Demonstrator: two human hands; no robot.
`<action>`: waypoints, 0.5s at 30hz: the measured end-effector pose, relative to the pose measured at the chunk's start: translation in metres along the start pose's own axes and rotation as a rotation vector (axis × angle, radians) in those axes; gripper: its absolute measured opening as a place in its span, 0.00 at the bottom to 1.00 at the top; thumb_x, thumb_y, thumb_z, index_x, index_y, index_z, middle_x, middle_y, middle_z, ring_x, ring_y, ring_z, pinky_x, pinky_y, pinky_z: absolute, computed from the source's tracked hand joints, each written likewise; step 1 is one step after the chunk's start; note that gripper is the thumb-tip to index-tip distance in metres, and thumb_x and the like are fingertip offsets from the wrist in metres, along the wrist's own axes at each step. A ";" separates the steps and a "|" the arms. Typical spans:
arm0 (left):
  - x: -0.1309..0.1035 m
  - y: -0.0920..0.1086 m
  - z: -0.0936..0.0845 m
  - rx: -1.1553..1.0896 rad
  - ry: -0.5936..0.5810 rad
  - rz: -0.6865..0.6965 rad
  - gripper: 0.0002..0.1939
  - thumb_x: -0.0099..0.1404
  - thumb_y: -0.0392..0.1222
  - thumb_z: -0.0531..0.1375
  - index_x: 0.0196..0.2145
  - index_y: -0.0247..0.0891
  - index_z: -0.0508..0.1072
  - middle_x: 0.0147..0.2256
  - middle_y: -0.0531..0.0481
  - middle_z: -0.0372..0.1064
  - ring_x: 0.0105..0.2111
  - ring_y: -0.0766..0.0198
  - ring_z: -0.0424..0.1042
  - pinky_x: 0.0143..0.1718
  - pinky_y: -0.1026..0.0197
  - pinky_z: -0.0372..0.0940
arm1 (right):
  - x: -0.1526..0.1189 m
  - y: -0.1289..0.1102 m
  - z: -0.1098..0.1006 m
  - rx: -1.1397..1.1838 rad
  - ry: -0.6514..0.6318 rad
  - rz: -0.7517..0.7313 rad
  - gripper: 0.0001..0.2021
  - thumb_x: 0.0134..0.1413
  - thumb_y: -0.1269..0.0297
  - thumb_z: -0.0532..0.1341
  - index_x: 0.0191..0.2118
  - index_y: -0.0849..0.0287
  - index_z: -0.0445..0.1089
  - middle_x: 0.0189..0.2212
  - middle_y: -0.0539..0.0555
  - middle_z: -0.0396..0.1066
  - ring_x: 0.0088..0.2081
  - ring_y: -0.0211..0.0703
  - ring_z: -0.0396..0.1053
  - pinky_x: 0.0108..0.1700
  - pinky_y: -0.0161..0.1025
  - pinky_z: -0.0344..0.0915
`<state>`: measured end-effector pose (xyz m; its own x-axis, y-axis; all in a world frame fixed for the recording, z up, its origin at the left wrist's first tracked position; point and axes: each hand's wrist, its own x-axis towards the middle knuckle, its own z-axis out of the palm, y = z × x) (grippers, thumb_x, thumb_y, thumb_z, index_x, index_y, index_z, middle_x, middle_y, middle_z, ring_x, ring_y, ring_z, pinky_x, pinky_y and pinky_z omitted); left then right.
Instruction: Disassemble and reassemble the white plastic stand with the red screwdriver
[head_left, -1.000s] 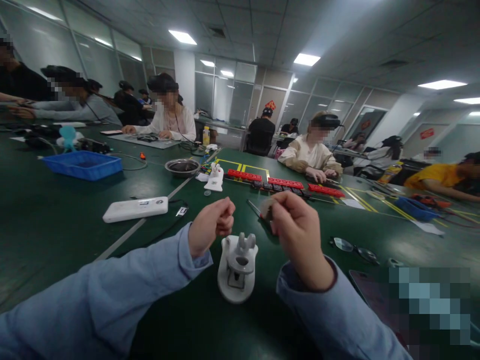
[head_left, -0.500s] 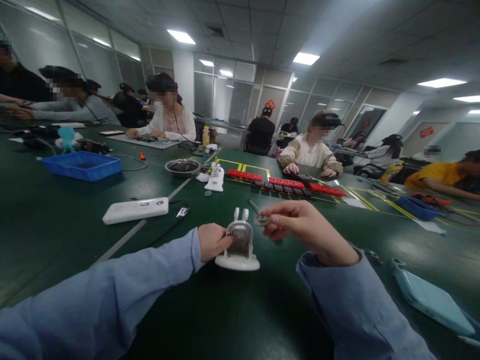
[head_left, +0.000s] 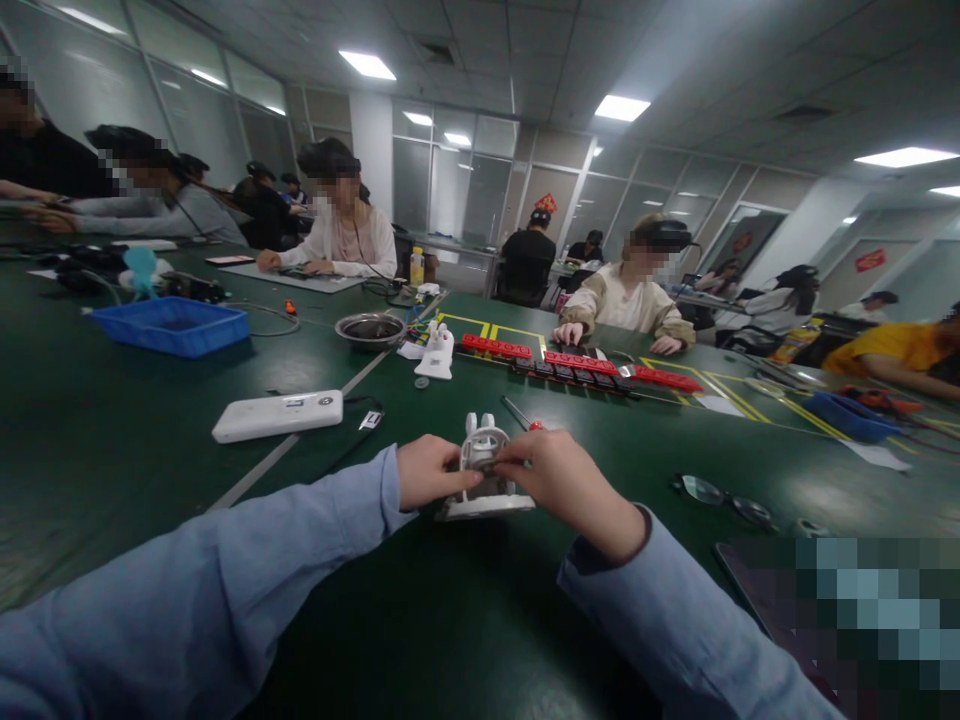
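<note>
The small white device now stands on the green tabletop between both hands: the left hand pinches its side, and the right hand, raised a moment ago, has come down, fingertips closed on its top. A screwdriver lies just beyond.

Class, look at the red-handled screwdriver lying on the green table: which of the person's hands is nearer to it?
The right hand is nearer; it rests on the white plastic part just below the screwdriver. The left hand holds the part's other side, farther off to the left.
</note>
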<state>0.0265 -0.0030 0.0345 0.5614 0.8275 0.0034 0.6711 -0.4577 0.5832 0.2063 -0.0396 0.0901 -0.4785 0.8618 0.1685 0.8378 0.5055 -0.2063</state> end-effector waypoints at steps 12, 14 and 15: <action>-0.008 0.022 0.001 0.139 0.073 -0.075 0.15 0.55 0.45 0.49 0.20 0.36 0.69 0.16 0.54 0.57 0.17 0.69 0.57 0.19 0.67 0.47 | -0.006 -0.018 0.006 -0.238 0.136 0.169 0.14 0.46 0.69 0.58 0.41 0.59 0.58 0.35 0.54 0.67 0.31 0.44 0.68 0.24 0.34 0.52; -0.008 0.022 0.001 0.162 0.080 -0.072 0.15 0.56 0.45 0.48 0.21 0.36 0.69 0.16 0.54 0.58 0.18 0.69 0.58 0.19 0.67 0.47 | -0.004 -0.017 0.007 -0.207 0.062 0.176 0.14 0.45 0.69 0.57 0.41 0.59 0.58 0.33 0.53 0.68 0.31 0.44 0.68 0.25 0.34 0.53; -0.008 0.021 0.001 0.175 0.084 -0.071 0.16 0.56 0.46 0.48 0.21 0.36 0.70 0.17 0.53 0.58 0.18 0.69 0.58 0.20 0.66 0.47 | -0.004 -0.016 0.007 -0.198 0.024 0.170 0.12 0.45 0.68 0.56 0.39 0.59 0.60 0.31 0.53 0.69 0.31 0.44 0.68 0.25 0.34 0.53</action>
<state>0.0368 -0.0199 0.0460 0.4718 0.8808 0.0392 0.7859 -0.4403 0.4342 0.1926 -0.0505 0.0858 -0.3218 0.9313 0.1706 0.9420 0.3331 -0.0411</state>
